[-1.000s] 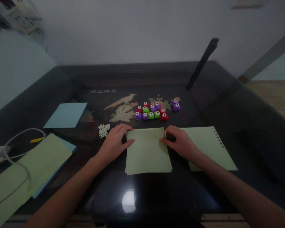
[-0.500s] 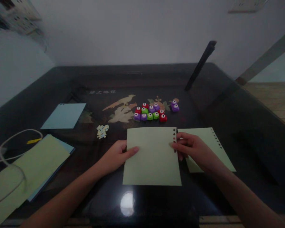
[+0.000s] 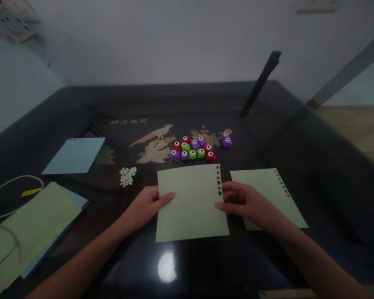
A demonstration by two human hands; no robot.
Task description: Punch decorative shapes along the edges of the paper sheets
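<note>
Both forearms reach forward, left hand (image 3: 145, 205) and right hand (image 3: 247, 203) pinching with thumbs on top.

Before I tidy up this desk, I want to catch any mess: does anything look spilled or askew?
Yes: a small heap of paper cut-outs lies loose on the table, left of the green sheet both hands hold. The stack at left is fanned unevenly, with a white cable trailing beside it.

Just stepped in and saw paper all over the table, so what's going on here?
A person holds a pale green sheet by its two side edges, left hand on one, right hand on the other. A column of small punched shapes runs down its right edge. A second punched green sheet lies to the right. Behind sit small coloured punches, with paper cut-outs to the left.
</note>
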